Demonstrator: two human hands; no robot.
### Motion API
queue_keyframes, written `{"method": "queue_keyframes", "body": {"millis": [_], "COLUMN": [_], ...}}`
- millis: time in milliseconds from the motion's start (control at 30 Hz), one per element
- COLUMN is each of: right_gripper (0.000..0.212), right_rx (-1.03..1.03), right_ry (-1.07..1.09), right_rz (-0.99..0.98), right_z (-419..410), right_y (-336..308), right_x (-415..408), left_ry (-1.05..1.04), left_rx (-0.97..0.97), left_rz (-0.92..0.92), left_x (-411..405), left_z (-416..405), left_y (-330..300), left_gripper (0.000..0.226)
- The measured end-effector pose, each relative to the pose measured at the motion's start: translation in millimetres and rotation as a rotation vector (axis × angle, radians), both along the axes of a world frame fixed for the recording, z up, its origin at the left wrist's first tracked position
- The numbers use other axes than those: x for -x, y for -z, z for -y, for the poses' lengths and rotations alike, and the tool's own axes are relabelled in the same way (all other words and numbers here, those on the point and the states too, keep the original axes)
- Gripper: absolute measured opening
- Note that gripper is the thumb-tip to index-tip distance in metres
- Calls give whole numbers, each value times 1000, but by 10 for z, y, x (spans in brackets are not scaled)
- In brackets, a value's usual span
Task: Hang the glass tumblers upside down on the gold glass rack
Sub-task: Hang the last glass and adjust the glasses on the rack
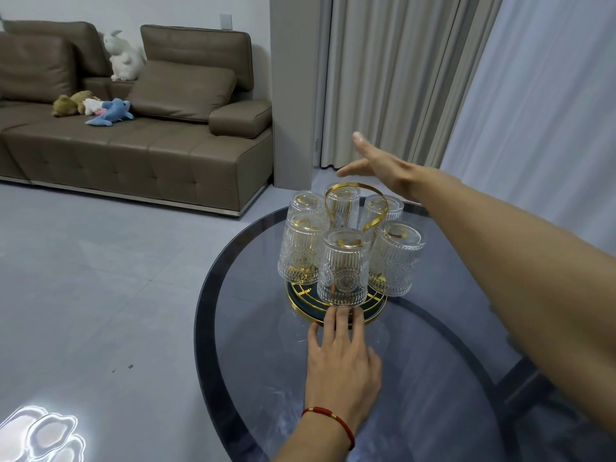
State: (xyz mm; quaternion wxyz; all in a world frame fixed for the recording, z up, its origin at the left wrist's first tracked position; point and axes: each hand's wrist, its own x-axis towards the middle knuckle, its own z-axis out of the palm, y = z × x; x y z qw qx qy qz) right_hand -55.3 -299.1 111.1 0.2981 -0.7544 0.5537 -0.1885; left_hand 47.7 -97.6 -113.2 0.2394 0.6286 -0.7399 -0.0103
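Note:
The gold glass rack (373, 313) stands on the round glass table (433, 411), its loop handle rising in the middle. Several ribbed glass tumblers hang upside down on its prongs, the nearest tumbler (343, 268) facing me. My left hand (343, 368) lies flat on the table, fingers apart, fingertips touching the front rim of the rack's dark base. My right hand (376, 165) hovers above and behind the rack's handle, fingers spread, holding nothing.
A brown leather sofa (140, 138) with soft toys stands at the back left across a grey tiled floor. Curtains (416, 78) hang behind the table. The table's dark rim curves close to the rack on the left.

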Motion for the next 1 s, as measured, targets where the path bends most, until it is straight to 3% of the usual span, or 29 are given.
{"method": "queue_keyframes", "body": {"millis": [233,1000], "right_gripper": [98,84], "right_rx": [242,272], "right_ry": [103,32], "right_rz": [79,-74], "right_z": [-123,-340], "right_y": [210,356], "right_x": [515,691], "left_ry": [8,17], "left_rx": [-36,-72], "left_rz": [26,26], "left_x": [-8,-21], "left_z": [19,17], "left_y": [8,-24], "left_gripper": [61,61]}}
